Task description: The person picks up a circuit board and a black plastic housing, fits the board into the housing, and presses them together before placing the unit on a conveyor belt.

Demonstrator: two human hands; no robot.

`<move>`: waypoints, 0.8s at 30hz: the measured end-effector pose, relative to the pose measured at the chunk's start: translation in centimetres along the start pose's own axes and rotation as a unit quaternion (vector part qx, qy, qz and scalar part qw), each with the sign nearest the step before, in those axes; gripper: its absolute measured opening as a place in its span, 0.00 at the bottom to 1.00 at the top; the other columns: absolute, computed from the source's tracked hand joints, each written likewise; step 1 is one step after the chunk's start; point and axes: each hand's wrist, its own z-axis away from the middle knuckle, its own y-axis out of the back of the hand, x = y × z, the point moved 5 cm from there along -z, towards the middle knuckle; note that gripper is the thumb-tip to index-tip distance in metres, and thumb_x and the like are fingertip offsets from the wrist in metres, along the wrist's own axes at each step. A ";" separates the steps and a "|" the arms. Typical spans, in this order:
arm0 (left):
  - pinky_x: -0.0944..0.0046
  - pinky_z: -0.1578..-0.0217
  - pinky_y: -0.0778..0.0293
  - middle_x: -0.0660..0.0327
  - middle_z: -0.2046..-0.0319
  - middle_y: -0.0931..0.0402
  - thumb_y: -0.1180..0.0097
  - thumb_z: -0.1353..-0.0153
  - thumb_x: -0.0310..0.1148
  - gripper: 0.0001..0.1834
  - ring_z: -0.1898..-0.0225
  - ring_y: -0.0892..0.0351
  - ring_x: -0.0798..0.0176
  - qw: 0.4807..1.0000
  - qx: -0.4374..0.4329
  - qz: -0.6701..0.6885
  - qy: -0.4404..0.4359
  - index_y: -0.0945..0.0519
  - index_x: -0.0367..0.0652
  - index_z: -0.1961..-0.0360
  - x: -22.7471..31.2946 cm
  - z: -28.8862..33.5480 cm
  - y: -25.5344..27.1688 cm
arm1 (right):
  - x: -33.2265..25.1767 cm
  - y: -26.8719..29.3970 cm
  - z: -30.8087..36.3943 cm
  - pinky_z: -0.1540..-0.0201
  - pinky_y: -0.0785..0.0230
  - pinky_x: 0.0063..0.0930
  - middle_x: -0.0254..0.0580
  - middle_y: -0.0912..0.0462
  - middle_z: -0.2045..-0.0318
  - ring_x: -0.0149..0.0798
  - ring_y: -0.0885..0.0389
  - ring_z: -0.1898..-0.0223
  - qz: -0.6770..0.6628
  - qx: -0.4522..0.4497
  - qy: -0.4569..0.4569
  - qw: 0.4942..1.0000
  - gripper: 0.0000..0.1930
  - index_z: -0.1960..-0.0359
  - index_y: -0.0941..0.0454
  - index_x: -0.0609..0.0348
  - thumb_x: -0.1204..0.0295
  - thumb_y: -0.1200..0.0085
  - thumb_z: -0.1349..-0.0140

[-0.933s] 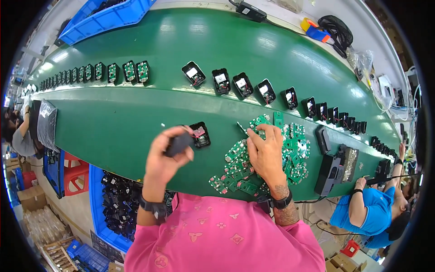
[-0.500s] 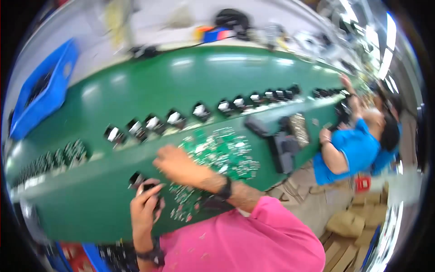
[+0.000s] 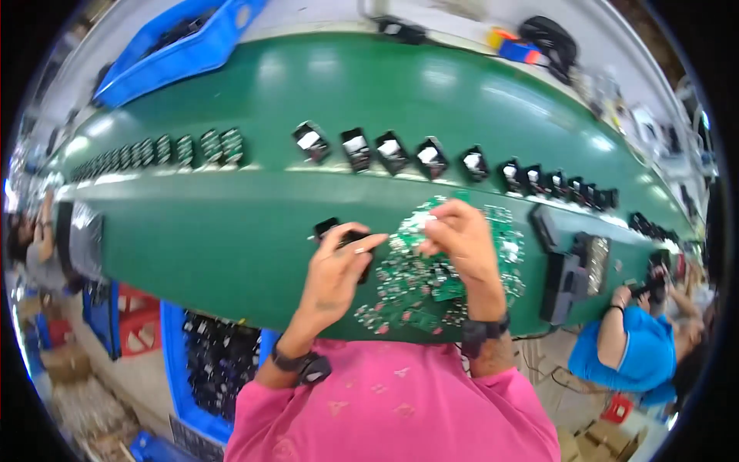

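My left hand [image 3: 332, 271] is closed around a small black plastic housing [image 3: 359, 240], held low above the green table in front of me. Just beyond its fingers lies another small black piece [image 3: 326, 226]. To the right, a loose pile of small green circuit boards [image 3: 416, 286] spreads over the table. Over the pile's far part hovers my right hand [image 3: 464, 240], thumb and fingers pinched together. Whatever sits between those fingertips is too small to make out against the boards.
Black housings with pale shiny faces [image 3: 391, 152] stand in a row across the table. Green boards [image 3: 185, 150] line up farther left. A blue bin [image 3: 173, 54] is at the back left, another [image 3: 178, 369] below the near edge. A dark grey case [image 3: 560, 289] and a co-worker in blue [image 3: 627, 346] are right.
My view has swung left. The right hand has moved from beside the left hand to over the board pile, its fingers now pinched. The left hand keeps the black housing.
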 end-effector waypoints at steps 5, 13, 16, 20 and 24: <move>0.64 0.53 0.27 0.55 0.50 0.26 0.52 0.28 0.32 0.14 0.55 0.23 0.60 0.998 0.061 -0.029 -0.017 0.16 0.43 0.49 -0.2 -0.1 1.1 | -0.1 -1.2 1.0 0.74 0.20 0.22 0.43 0.17 0.71 0.35 0.14 0.74 -0.104 0.002 0.037 0.994 0.12 0.51 0.27 0.69 0.80 0.43 0.35; 0.55 0.55 0.23 0.51 0.45 0.29 0.43 0.41 0.20 0.13 0.54 0.19 0.48 0.995 0.036 -0.077 -0.052 0.18 0.41 0.54 1.3 -0.6 -1.0 | -0.5 -5.5 1.8 0.75 0.24 0.18 0.40 0.17 0.72 0.30 0.16 0.76 -0.034 -0.054 0.048 0.997 0.14 0.49 0.23 0.70 0.78 0.42 0.35; 0.55 0.55 0.23 0.51 0.45 0.29 0.43 0.42 0.19 0.14 0.54 0.19 0.48 0.996 0.027 -0.070 -0.051 0.18 0.40 0.54 0.9 -0.8 -1.1 | -0.3 -4.6 2.0 0.78 0.30 0.16 0.39 0.18 0.73 0.26 0.20 0.79 0.017 -0.038 0.060 0.997 0.12 0.51 0.23 0.69 0.77 0.42 0.35; 0.60 0.53 0.25 0.53 0.43 0.30 0.45 0.43 0.16 0.17 0.56 0.20 0.54 0.995 0.007 -0.072 -0.063 0.18 0.38 0.52 1.1 -1.0 -1.6 | -0.3 -4.3 2.1 0.81 0.35 0.15 0.35 0.20 0.75 0.22 0.25 0.81 0.011 -0.048 0.040 0.998 0.11 0.52 0.24 0.67 0.77 0.42 0.35; 0.61 0.45 0.26 0.54 0.40 0.32 0.43 0.42 0.19 0.30 0.46 0.24 0.58 0.995 0.013 0.093 0.013 0.29 0.35 0.37 1.2 -1.1 -2.1 | 0.6 -3.6 1.9 0.82 0.36 0.14 0.33 0.22 0.76 0.21 0.26 0.81 0.050 -0.021 0.063 0.997 0.13 0.51 0.26 0.65 0.77 0.41 0.35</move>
